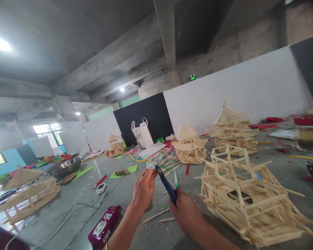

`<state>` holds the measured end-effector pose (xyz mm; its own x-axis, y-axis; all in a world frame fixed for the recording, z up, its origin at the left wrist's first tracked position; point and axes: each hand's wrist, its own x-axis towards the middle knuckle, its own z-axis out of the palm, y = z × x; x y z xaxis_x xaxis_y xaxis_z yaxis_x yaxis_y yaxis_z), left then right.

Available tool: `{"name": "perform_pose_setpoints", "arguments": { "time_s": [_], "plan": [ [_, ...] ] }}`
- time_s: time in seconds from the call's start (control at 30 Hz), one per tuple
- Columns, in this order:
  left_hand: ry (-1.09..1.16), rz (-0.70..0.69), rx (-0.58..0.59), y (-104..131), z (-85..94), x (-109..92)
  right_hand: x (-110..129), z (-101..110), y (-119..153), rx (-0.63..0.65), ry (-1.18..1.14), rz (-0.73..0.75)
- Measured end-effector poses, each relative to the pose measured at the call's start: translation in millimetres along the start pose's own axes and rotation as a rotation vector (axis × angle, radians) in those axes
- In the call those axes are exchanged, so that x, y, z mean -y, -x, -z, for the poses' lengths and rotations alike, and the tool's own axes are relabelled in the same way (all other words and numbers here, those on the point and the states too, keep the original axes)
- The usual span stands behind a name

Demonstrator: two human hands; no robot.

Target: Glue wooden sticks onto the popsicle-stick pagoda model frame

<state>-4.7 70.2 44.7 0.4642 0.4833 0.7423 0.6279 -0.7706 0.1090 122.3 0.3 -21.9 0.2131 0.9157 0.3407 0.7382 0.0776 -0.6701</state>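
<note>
My right hand (184, 211) is wrapped round a pair of blue-handled pliers (167, 185), angled up and to the left. Their dark jaws reach the fingertips of my left hand (144, 187), which is closed in a pinch. Whatever sits between those fingers is too small and blurred to make out. Just beyond them lies a pile of thin wooden sticks (169, 161) partly in clear plastic. To the right of my right hand stands an unroofed stick-built pavilion frame (246, 201). A few loose sticks (156, 216) lie on the grey table below my hands.
Finished stick pavilions (190, 147) stand farther back, with another model (28, 198) at left. A purple power strip (104, 225) with white cables lies front left. Also around are a metal bowl (65, 167), a white bag (143, 135) and a red-lidded jar (309, 133).
</note>
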Motion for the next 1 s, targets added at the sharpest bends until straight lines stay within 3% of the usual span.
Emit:
{"name": "perform_pose_setpoints", "arguments": {
  "time_s": [0.33, 1.0],
  "plan": [
    [-0.026, 0.038, 0.011, 3.1, -7.9, -0.3, 4.3, -1.0, 2.2, -0.008, 0.031, -0.076],
    [0.077, -0.008, -0.029, 2.4, -1.0, -1.9, 2.6, -5.5, 2.0, -0.009, -0.091, -0.004]
  ]
}}
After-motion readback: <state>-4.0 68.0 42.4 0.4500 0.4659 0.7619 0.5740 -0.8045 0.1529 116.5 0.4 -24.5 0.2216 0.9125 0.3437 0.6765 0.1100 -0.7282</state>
